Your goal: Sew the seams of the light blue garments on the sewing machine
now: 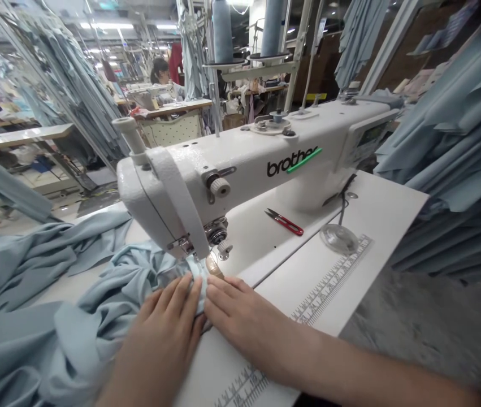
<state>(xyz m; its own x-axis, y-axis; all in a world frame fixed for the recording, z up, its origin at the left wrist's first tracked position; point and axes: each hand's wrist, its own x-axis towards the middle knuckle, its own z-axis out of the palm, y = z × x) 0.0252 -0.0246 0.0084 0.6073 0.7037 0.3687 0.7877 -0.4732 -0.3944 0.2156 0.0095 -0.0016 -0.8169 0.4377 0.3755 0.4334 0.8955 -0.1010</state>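
Observation:
Light blue fabric (96, 308) lies bunched on the left of the sewing table, and its edge runs under the needle area of a white sewing machine (240, 147). My left hand (168, 322) is closed on the fabric just in front of the presser foot, fingers long across the cloth and thumb low at the side. Right beside it, my right hand (240, 311) pinches the same edge, its fingers together and its thumb hidden. A small tan piece (213, 264) stands by the needle, next to the right fingertips. The needle tip cannot be made out.
Red thread snips (285, 222) lie on the machine bed. A clear round object (338, 238) and a printed ruler scale (329, 282) are on the tabletop at right. Blue thread cones (222, 34) stand behind. Blue garment pieces (456, 130) hang at right. A person (161, 73) sits in the background.

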